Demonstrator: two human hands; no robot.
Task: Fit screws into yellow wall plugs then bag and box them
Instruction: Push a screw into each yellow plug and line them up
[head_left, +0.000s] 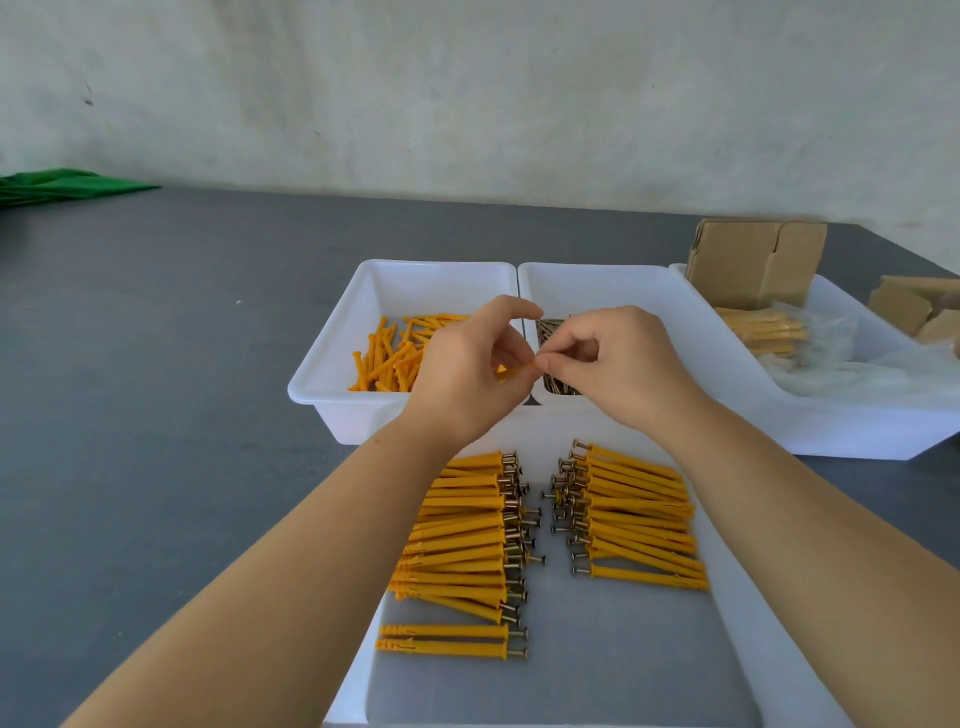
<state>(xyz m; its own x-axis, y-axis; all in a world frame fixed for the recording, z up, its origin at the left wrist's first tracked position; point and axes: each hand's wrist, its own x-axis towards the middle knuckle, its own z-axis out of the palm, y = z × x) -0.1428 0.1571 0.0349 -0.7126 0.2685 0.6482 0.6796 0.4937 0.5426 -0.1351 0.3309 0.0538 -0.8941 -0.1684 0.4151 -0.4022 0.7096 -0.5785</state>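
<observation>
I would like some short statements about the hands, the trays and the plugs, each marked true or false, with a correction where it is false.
1. Both hands meet on one yellow plug above the two back trays. True: the left hand holds it and the right hand pinches at its end.
2. The loose plugs lie in the right back tray. False: they lie in the left back tray; the screws are in the one beside it.
3. The front tray holds fitted plugs in two groups with screw heads facing inward. True.
4. The cardboard box stands on the left. False: it is at the far right.
</observation>
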